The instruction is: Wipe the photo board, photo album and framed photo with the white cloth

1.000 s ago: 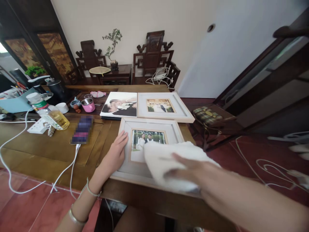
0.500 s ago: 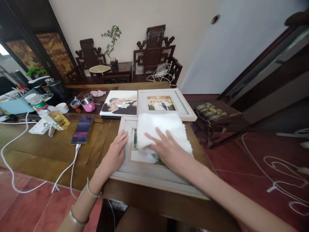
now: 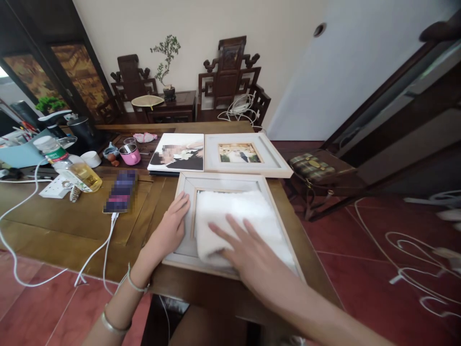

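A pale picture frame [image 3: 187, 180] lies flat at the table's front edge. Over its left side curl the fingers of my left hand [image 3: 175, 221], closed on the rim. My right hand [image 3: 248, 250] presses on a white cloth [image 3: 237, 204], its fingers spread out and its thumb by the cloth's near edge. Most of the photo in this frame is hidden beneath the cloth. Just behind it lies a second picture frame [image 3: 279, 154] with a small photo, and left of that is a white-topped photo panel [image 3: 183, 139].
To the left on the wooden table [image 3: 90, 223] are a phone [image 3: 121, 192] on a white cable, a bottle [image 3: 77, 170] of yellow liquid, a power strip [image 3: 54, 188] and a pink cup [image 3: 130, 155]. A plaid bag [image 3: 311, 168] sits beyond the right edge.
My right hand has slid the white cloth towards me, down over the near frame's photo, uncovering the frame's far edge. My left hand stays on the left rim.
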The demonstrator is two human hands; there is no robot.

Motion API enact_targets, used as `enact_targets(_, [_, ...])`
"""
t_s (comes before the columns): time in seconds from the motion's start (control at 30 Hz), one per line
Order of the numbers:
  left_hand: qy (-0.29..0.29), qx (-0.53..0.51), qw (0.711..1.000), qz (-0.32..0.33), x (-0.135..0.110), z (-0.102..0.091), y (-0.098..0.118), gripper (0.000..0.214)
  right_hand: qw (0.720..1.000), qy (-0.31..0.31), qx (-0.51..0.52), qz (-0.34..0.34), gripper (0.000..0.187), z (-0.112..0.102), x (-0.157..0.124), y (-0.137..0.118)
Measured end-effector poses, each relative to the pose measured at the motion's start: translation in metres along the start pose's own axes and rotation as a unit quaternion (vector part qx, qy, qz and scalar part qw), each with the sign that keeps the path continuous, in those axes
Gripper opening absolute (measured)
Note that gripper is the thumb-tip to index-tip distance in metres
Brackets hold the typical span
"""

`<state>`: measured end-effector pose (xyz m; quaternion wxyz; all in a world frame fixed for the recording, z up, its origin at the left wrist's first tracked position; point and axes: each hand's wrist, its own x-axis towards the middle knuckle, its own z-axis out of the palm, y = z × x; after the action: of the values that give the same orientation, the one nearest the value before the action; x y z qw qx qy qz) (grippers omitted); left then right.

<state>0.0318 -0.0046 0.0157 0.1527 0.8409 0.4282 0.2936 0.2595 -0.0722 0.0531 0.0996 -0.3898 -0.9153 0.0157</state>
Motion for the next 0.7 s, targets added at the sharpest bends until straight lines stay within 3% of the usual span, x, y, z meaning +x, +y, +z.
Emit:
enact_targets(0.13, [-0.007,-0.003,1.0,-0.002,0.0,-0.002,0.0,0.053,0.996,0.044,-0.07,0.037,0.051,0.006,0.033,0.043])
enact_targets(0.23, [-0.004,-0.005,1.0,0.0,0.0,-0.002,0.001,0.055,0.992,0.04,-0.1,0.059,0.044,0.011,0.05,0.052])
enact_targets(0.33, [0.004,-0.005,1.0,-0.005,0.0,-0.002,0.002,0.056,0.995,-0.015,-0.08,0.063,0.044,0.01,0.046,0.032])
enact_targets(0.47, [0.01,-0.001,1.0,-0.02,0.0,0.0,0.002,0.056,0.995,-0.089,-0.016,0.035,0.034,0.002,0.01,-0.012])
enact_targets(0.6, [0.017,-0.006,1.0,-0.007,0.0,0.001,0.001,0.058,0.993,-0.082,0.058,-0.061,0.022,-0.006,-0.02,-0.04])
enact_targets(0.7, [0.015,-0.008,1.0,-0.007,-0.001,0.001,0.0,0.057,0.992,-0.085,0.083,-0.049,0.03,-0.005,-0.019,-0.039])
